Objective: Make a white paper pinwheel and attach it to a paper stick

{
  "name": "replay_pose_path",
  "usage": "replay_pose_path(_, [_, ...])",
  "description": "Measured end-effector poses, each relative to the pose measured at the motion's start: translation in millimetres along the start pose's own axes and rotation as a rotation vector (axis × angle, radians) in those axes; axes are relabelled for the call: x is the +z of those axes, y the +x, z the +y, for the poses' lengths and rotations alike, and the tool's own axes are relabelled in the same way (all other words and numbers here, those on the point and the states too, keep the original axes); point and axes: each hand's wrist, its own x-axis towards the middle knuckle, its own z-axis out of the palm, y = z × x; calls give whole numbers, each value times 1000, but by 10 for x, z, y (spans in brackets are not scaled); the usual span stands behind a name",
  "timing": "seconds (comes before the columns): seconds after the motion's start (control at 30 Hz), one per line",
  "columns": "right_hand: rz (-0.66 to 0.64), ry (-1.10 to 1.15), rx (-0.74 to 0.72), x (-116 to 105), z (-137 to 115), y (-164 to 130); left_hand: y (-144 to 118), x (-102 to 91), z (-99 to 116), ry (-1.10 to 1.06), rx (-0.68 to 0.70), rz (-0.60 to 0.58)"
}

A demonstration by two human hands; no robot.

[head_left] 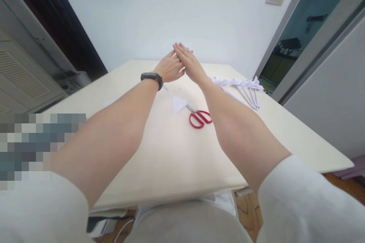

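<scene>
Both hands, left hand [170, 67] and right hand [190, 63], press flat together, seemingly holding nothing; scissors [199, 117] lie nearer the body, handles toward the right arm.

Left hand [170, 69] and right hand [190, 63] cross flat, fingers extended, palms touching, raised at 12 o'clock above a white paper triangle [178, 104] and red-handled scissors [198, 116].

The right hand [190, 62] covers part of the left hand [170, 69], the scissors [199, 117] blades hide under paper [178, 104], and a blurred patch sits by the table [159, 167]'s left edge.
</scene>
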Motion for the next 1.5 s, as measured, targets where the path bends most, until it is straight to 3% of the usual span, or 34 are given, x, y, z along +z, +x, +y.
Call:
replay_pose_path(0.2, [26, 88, -6, 57, 81, 218, 3, -92, -77, -54, -88, 14])
replay_pose_path(0.4, [75, 169, -20, 96, 137, 327, 3, -156, -80, 46, -119, 1])
replay_pose_path(0.6, [57, 263, 33, 114, 169, 272, 72, 3, -185, 177, -131, -20])
replay_pose_path(0.8, [-10, 240, 0, 40, 222, 178, 107, 135, -198, 94, -130, 8])
replay_pose_path(0.97, [-173, 91, -9, -231, 13, -3, -112, 25, 37, 86, -122, 20])
replay_pose_path(1.13, [-194, 15, 133, -478, -282, -417, -517, -199, 382, 66, -232, 52])
replay_pose_path(1.33, [-256, 50, 307, -286, -460, -1083, -935, -94, 773, -53, -442, -102])
replay_pose_path(1.4, [-275, 91, 342, -243, -549, -1231, -1039, -16, 894, -118, -551, -176])
replay_pose_path(1.5, [-305, 144, 352, -246, -666, -1335, -1191, 115, 1002, -132, -618, -194])
